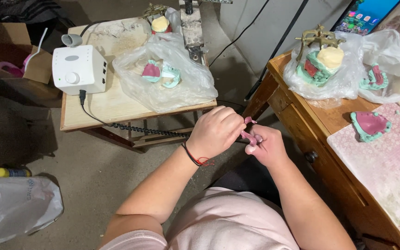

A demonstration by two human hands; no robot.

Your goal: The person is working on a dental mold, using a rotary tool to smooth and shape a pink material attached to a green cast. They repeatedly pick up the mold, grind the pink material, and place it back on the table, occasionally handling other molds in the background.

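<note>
Seen from above, at the right edge of the frame: a wooden desk (302,118) with a drawer knob, partly covered by a pale pink patterned mat (385,162). Left of centre, in the upper half: a small wooden side table (112,104) with a worn, whitish top. Spread over that table's right part: a clear plastic bag (167,74) with green and pink dental casts inside. On its left part: a white control box (78,69) with a round dial, trailed by a coiled black cable (140,128) along the table's front edge. At the upper right, on the desk: two more clear bags (371,69), one around a brass articulator (319,38) with a cream plaster block and green cast. Just below those bags, loose on the mat: a green cast with pink wax (370,125). At the lower left: a grey plastic bag (15,206) on the floor. Centre of the frame, between the two tables: left hand (216,132), curled shut with a red and black cord bracelet at the wrist, and right hand (267,148), also closed, both pinching a small pink dental piece (251,134) held between them, touching the fingers of each, mostly hidden, exact shape impossible to tell.
</note>
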